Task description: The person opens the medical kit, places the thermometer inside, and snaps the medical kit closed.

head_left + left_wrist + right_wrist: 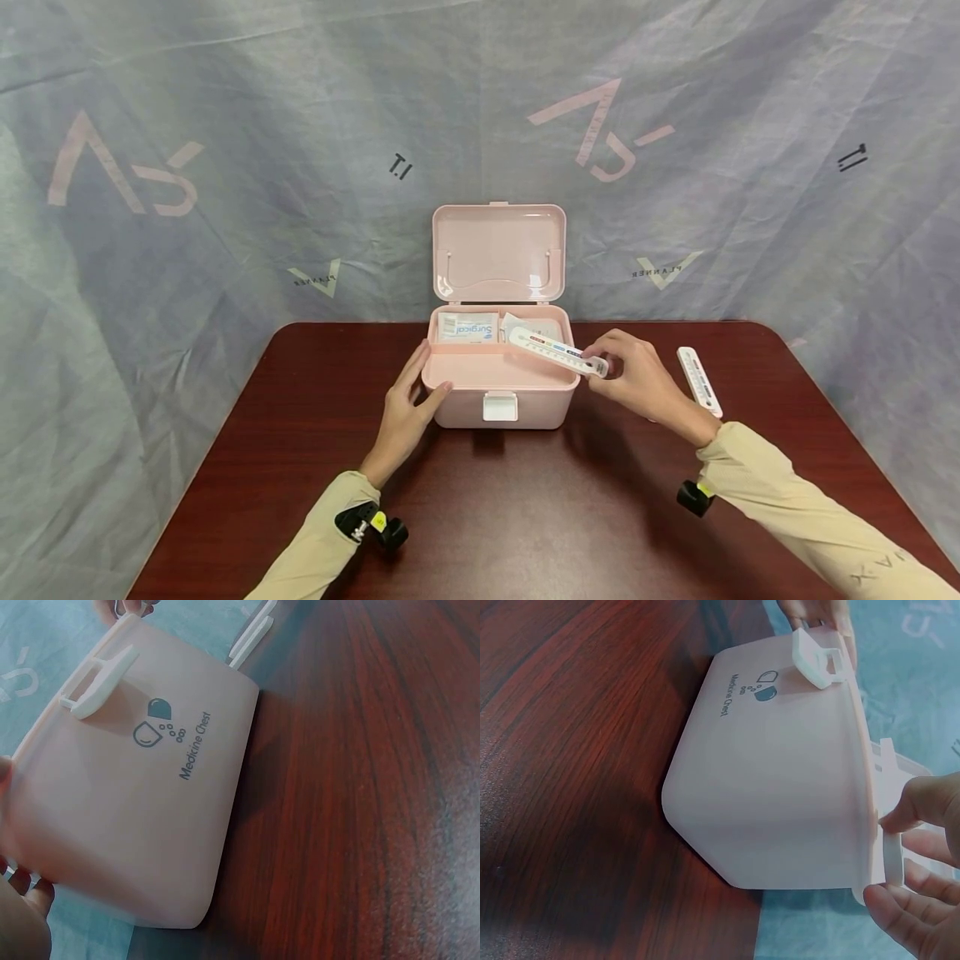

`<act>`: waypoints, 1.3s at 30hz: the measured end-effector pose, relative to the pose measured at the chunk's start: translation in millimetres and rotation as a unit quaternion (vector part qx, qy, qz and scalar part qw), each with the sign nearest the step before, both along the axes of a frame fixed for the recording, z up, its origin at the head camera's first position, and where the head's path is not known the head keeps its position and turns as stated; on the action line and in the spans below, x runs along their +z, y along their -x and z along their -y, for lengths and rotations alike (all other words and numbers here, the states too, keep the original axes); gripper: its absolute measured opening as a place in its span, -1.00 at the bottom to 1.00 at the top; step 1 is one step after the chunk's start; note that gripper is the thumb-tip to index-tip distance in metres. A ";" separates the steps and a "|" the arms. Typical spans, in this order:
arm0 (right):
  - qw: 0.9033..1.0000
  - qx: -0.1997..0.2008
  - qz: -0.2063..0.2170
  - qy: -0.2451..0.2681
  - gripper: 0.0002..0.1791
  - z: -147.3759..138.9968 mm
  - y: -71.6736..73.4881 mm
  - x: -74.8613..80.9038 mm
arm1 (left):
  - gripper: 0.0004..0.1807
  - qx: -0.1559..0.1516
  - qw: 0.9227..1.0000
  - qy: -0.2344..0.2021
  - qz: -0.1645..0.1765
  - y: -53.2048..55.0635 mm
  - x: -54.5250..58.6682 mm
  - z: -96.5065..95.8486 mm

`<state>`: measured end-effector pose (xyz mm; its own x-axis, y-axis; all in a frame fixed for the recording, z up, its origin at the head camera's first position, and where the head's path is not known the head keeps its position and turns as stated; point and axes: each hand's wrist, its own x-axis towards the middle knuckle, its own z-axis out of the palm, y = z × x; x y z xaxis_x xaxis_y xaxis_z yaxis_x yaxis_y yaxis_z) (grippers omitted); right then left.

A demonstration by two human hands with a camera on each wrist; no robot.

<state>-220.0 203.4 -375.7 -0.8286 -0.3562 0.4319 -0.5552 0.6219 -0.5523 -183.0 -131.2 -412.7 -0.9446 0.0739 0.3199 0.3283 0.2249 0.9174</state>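
Observation:
A pink medicine chest (498, 408) stands on the table with its lid (498, 250) raised. My left hand (405, 417) holds its front left corner, thumb at the rim and fingers along the outer left side. My right hand (637, 379) pinches one end of a white wall thermometer (553, 350) with coloured marks. The thermometer slants over the chest's right side, its far end above the rear compartments. The right wrist view shows thumb and fingers on the thermometer's end (892, 859), close to the rim. A second white thermometer (699, 382) lies on the table to the right.
In the chest's rear left compartment sits a packet marked Surgical (468, 327). Another pale packet (517, 325) lies in the rear right one, partly behind the thermometer. A white latch (500, 407) hangs at the front. Behind the dark red table (525, 517) hangs a grey printed cloth (300, 125).

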 end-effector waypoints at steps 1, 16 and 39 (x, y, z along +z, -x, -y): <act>1.000 0.001 -0.001 -0.001 -0.68 0.5 0.4 0.1 | -0.30 0.000 1.000 -0.001 -0.001 -0.1 0.3 -0.1; 1.000 0.022 -0.006 -0.009 -0.70 10.2 5.3 3.3 | -0.30 0.000 1.000 0.001 0.004 -0.3 1.4 0.0; 0.997 0.066 -0.001 -0.027 -0.72 25.1 19.7 4.5 | -0.30 0.001 1.000 -0.009 -0.009 -0.1 -0.4 -1.9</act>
